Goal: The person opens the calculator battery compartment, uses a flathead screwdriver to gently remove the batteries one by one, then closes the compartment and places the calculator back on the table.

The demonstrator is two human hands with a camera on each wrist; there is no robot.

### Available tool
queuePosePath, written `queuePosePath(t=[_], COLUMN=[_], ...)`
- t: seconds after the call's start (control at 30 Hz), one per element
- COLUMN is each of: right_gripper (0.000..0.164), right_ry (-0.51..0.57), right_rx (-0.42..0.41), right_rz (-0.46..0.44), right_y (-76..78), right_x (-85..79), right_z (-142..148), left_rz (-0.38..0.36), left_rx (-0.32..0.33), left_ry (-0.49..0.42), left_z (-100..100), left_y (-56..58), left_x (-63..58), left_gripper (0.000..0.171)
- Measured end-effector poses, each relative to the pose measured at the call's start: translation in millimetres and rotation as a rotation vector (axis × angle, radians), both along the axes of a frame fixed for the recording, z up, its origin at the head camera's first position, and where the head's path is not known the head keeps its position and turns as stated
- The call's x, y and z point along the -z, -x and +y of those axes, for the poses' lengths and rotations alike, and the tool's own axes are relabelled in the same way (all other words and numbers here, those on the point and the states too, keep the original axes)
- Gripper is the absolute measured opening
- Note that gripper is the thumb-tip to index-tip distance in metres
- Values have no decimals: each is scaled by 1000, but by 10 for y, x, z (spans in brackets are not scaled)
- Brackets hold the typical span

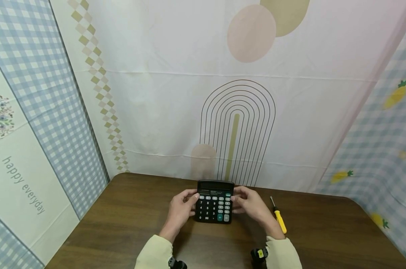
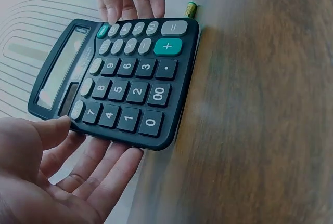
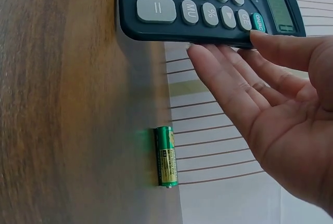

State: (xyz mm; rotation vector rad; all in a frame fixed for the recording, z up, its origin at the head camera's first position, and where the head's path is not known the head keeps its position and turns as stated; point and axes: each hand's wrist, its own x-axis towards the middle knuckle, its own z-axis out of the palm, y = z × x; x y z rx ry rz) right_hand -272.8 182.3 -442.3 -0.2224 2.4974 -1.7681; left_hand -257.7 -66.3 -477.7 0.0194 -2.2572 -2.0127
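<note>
A black calculator (image 1: 213, 203) with white, grey and green keys is held up between both hands, its key face toward the head camera. My left hand (image 1: 181, 209) grips its left edge, thumb on the front and fingers behind. On the opposite edge my right hand (image 1: 251, 204) pinches it the same way, as the right wrist view shows with the thumb beside the green ON key. A green battery (image 3: 166, 156) lies on the table near its back edge in the right wrist view; in the left wrist view part of the battery (image 2: 191, 10) shows past the calculator.
To the right of my right hand lies a screwdriver (image 1: 279, 216) with a yellow handle, its tip toward the back. The brown wooden table (image 1: 122, 224) ends at a patterned white cloth (image 1: 162, 112) hanging behind it. Checked cloths hang at both sides.
</note>
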Motion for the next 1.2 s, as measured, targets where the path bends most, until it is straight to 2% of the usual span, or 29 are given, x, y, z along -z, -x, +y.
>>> queuePosePath(t=[0.5, 0.9, 1.2], right_gripper=[33, 33, 34], right_ry=[42, -4, -48], right_rx=[-19, -36, -17], right_rz=[-80, -133, -175], right_y=[22, 8, 7], right_x=[37, 87, 111], right_z=[-14, -30, -58], left_rz=[-17, -102, -101], left_rx=[-3, 15, 37], left_ry=[-15, 14, 58], left_z=[12, 11, -1], left_y=[-14, -31, -51], left_x=[2, 17, 41], left_gripper=[29, 28, 30])
